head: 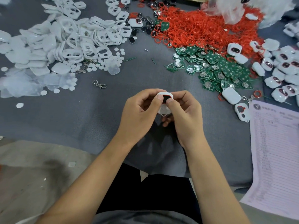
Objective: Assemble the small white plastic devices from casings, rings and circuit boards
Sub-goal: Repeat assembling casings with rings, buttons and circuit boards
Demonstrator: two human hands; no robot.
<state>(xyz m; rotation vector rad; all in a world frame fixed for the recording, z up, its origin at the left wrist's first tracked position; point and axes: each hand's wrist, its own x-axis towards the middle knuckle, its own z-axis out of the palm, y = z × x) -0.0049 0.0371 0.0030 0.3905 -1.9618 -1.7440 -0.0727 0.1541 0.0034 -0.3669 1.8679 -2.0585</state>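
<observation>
Both hands hold one small white device (164, 103) above the near middle of the grey cloth surface (80, 113): left hand (140, 110) and right hand (184, 110) curled round it, thumbs pressing its face by the black, red-rimmed window. White casings (68, 39) heaped at far left, red rings (202, 28) far centre-right, green circuit boards (220, 68) just nearer. Finished devices (284, 65) along right edge; printed sheet (275, 159) at near right corner.

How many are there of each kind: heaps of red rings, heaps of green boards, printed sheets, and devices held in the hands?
Red ring heap: 1
Green board heap: 1
Printed sheet: 1
Held device: 1
Total: 4
</observation>
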